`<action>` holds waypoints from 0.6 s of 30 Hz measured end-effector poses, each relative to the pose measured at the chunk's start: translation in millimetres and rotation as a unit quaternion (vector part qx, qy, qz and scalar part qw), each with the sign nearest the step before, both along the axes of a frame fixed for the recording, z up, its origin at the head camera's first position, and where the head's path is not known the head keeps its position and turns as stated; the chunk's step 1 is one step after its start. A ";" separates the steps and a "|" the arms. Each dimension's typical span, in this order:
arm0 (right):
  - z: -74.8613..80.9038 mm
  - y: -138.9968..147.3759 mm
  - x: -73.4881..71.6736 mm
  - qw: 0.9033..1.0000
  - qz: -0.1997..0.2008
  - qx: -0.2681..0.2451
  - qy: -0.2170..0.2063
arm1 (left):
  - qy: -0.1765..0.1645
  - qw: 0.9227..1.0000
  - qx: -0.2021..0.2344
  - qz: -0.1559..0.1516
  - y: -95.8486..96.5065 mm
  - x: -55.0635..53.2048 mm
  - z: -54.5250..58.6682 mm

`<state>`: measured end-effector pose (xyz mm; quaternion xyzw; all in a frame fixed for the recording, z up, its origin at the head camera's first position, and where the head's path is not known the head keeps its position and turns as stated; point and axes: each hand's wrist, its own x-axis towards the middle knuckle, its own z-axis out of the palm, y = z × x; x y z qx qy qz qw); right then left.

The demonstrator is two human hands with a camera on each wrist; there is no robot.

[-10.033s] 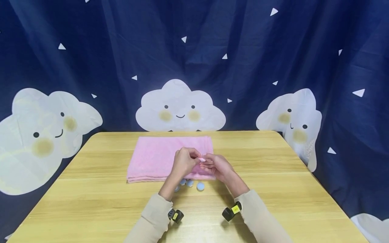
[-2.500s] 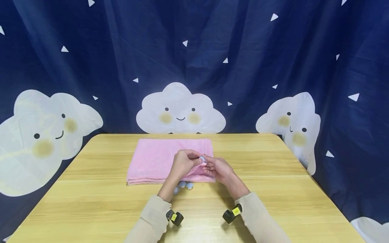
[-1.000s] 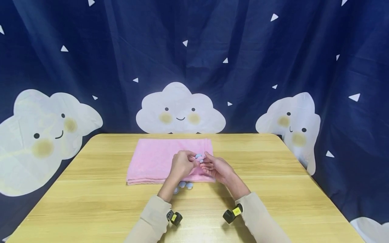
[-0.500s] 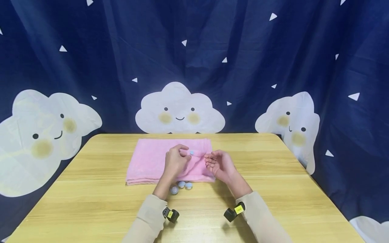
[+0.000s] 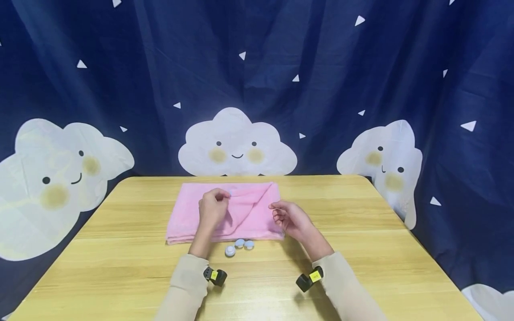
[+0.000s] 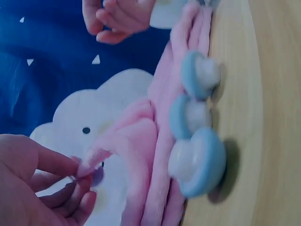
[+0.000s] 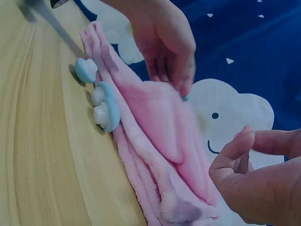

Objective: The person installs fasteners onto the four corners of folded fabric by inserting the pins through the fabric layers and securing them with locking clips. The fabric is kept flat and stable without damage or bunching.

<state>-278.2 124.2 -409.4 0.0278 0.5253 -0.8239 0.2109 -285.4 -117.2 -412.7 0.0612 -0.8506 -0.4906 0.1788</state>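
A folded pink plush blanket [image 5: 257,223] lies on the table, its top layer turned back toward the left. My left hand [image 5: 213,207] pinches that layer's corner between thumb and fingers, as the left wrist view [image 6: 84,167] shows. A bit of a small light blue fastener [image 7: 186,98] shows at the pinched corner; the rest is hidden by the fingers. To the blanket's right, my right hand [image 5: 293,218] hovers with loosely curled fingers, thumb near the index finger, and nothing visible in it. Three mushroom-shaped fasteners [image 6: 202,162], light blue with white stems, sit along the blanket's front edge.
The light wooden table [image 5: 361,249] extends around the blanket on all sides. Behind it hangs a dark blue curtain [image 5: 321,53] with white clouds and triangles. Each wrist wears a black camera, such as the right-hand camera [image 5: 309,280].
The left hand has moved left, carrying the blanket corner and folding its layer back. The right hand has parted from the corner. A fourth fastener, loose on the table earlier, is now at the corner.
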 end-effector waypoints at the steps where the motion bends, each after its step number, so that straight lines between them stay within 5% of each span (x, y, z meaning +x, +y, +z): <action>1: 0.0 0.1 0.0 1.000 0.006 0.011 0.010 | -0.007 1.000 -0.006 0.000 -2.6 -0.6 -0.8; 9: 1.4 2.1 -0.2 0.998 0.015 0.032 0.043 | -0.045 0.999 -0.018 0.000 -15.6 -2.7 -1.0; 18: 0.5 3.0 -0.2 0.996 0.020 0.061 0.058 | -0.078 0.996 -0.035 -0.033 -17.0 -1.0 0.8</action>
